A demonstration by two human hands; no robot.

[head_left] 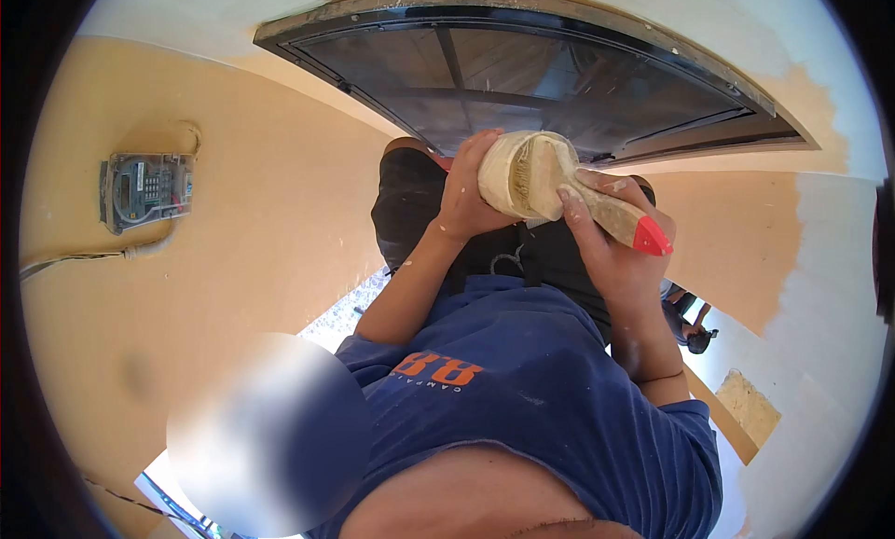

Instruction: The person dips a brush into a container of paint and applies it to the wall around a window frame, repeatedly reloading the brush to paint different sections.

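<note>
My left hand (468, 186) is wrapped around a small paint-smeared tub (500, 173), which is tilted so that its mouth faces right. In my right hand (623, 229) is a paintbrush (608, 211) with a worn handle and a red end. The thumb presses on the handle near the brush head. The cream-coated brush head lies at the mouth of the tub, touching or very near its rim. How much paint the tub contains is hidden. Pale flecks dot the fingers and forearms.
A dark-framed window (522, 63) is just beyond my hands. On the orange-tan wall (252, 203) at left hang an electric meter (149, 192) and a cable (75, 259). The right wall (830, 278) is partly whitish. Another person (688, 320) is farther off at right.
</note>
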